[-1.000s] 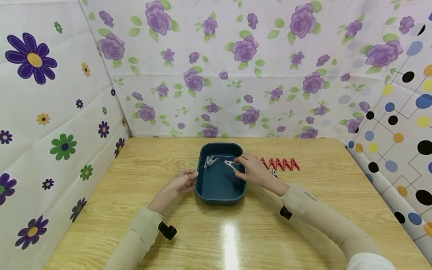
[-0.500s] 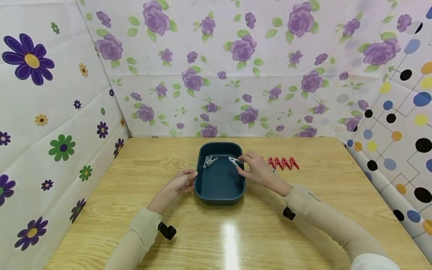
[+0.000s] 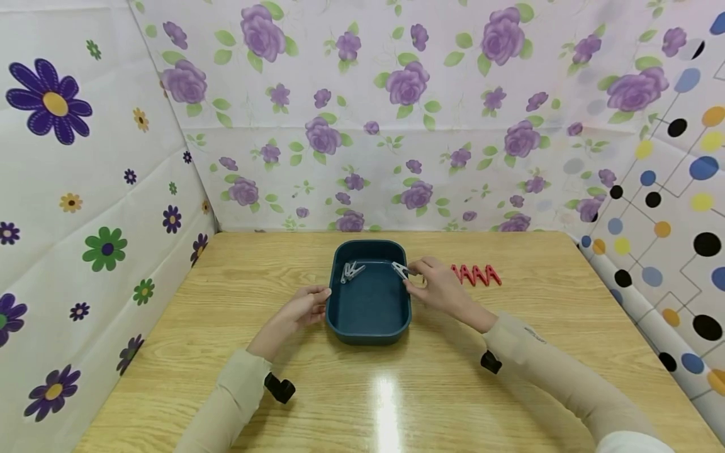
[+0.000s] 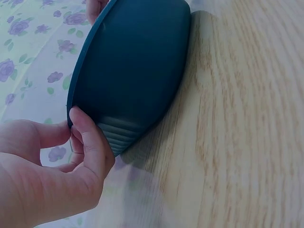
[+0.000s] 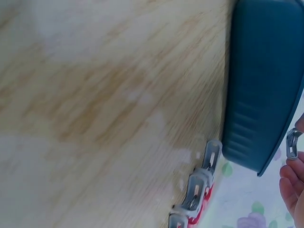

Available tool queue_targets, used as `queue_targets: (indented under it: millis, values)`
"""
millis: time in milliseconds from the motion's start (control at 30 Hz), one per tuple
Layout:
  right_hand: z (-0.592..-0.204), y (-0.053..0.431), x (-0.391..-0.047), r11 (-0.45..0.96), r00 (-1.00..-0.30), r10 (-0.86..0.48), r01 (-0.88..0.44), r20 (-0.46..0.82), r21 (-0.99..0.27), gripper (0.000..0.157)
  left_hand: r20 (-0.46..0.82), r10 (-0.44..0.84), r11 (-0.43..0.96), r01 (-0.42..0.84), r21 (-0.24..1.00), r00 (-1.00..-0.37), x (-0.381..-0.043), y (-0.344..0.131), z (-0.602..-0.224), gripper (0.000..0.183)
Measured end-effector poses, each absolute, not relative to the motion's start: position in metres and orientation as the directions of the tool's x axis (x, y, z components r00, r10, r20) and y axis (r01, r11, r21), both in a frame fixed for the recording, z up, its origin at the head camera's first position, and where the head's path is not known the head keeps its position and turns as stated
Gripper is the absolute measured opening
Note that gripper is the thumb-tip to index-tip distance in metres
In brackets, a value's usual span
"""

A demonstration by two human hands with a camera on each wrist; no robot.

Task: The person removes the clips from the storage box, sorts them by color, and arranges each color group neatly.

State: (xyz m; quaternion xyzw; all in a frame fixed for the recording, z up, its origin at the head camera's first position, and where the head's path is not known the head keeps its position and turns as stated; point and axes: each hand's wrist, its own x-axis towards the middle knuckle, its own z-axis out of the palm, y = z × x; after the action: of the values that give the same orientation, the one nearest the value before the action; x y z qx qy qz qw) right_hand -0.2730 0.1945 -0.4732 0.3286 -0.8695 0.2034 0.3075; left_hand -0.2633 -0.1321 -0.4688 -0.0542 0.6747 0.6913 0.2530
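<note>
A dark blue rectangular bin (image 3: pixel 370 314) stands on the table, with several grey-white clothespins (image 3: pixel 351 272) lying inside at its far left. My left hand (image 3: pixel 303 305) pinches the bin's left rim; in the left wrist view, the thumb and fingers of this left hand (image 4: pixel 66 166) are on either side of the rim. A grey-white clothespin (image 3: pixel 399 270) is pinched between my right thumb and fingers, above the bin's right rim. My right hand (image 3: pixel 436 286) is just outside that rim. In the right wrist view the held clothespin (image 5: pixel 293 143) appears beyond the bin's edge.
Right of the bin, red clothespins (image 3: pixel 477 275) stand in a row on the wooden table (image 3: pixel 272 390). Grey clothespins (image 5: pixel 193 192) stand near them in the right wrist view, beside the bin. Patterned sheets (image 3: pixel 362 157) enclose the back and sides.
My right hand has moved to the right with the clothespin, from over the bin's inside to its right rim. The left hand and the bin stay in place.
</note>
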Motion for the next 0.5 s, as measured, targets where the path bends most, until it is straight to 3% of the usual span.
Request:
queue_targets:
  millis: [167,500]
  values:
    - [-0.474,0.203,-0.272,0.698,-0.574,-0.43,-0.701,0.697,-0.147,0.025,-0.419,0.27,0.042,-0.424,0.905,-0.867,-0.264,-0.132,-0.469,0.036]
    - [-0.474,0.219,-0.27,0.719,-0.603,-0.421,-0.678,0.678,-0.157,0.022,-0.425,0.288,0.038,-0.434,0.9,-0.858,-0.265,-0.132,-0.467,0.031]
